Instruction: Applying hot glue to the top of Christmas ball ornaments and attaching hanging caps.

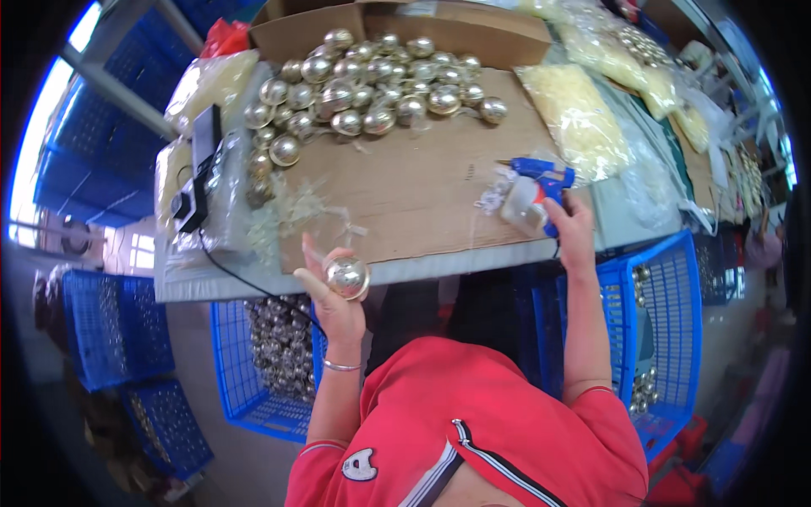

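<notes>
My left hand [336, 314], with a bangle on its wrist, has its fingers round a shiny pale-gold ball ornament [346, 276] just over the table's near edge. On the right, my right hand [575, 230] grips the handle of a blue glue gun [545, 171]. The gun's nozzle points left above the cardboard. Below the gun is a pale, translucent block-shaped thing [523, 208], whose kind I cannot make out. Beyond both hands, a heap of similar shiny ball ornaments [379, 121] covers the far part of the cardboard sheet [422, 203].
Bags of pale yellowish pieces [578, 118] lie right of the cardboard. At left, a black device [191, 203] trails a cord over the table edge. Blue crates with ornaments [253, 411] stand below the table, another blue crate [672, 321] at right. An open carton [456, 32] is at the back.
</notes>
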Demonstrator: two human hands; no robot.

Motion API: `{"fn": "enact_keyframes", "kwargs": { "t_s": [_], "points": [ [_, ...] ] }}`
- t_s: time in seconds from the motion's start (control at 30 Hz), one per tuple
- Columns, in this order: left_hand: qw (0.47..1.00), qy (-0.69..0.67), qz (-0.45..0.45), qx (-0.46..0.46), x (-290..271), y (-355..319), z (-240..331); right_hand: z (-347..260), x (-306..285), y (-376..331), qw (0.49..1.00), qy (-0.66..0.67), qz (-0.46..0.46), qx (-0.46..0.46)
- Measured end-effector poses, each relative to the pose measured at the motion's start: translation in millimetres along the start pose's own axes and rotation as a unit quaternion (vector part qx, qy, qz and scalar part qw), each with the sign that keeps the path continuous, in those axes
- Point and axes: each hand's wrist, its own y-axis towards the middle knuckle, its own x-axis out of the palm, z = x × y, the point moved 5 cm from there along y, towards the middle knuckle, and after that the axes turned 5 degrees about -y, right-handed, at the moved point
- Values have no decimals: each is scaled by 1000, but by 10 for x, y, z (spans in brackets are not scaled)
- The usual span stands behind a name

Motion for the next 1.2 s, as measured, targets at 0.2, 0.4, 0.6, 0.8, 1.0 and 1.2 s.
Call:
{"fn": "enact_keyframes", "kwargs": {
  "t_s": [0.2, 0.4, 0.6, 0.8, 1.0, 1.2],
  "points": [
    [1000, -14, 21, 2, -240, -120, -24, -44, 39, 78, 854, -368, 263, -257],
    [999, -20, 30, -7, -448, -203, 13, -152, 1643, -284, 940, -212, -104, -246],
    [999, -28, 33, 7, -549, -232, 43, -135, 2536, -432, 918, -264, -119, -272],
    [999, -1, 37, 11, -543, -145, 69, -81, 2581, -421, 909, -196, -129, -346],
    [999, 24, -25, 2, -473, 20, -2, -563, 2117, -604, 941, -8, -328, -76],
    [995, 47, -91, -21, -241, 18, -60, -789, 2087, -837, 861, -66, -503, -42]
  ]
}}
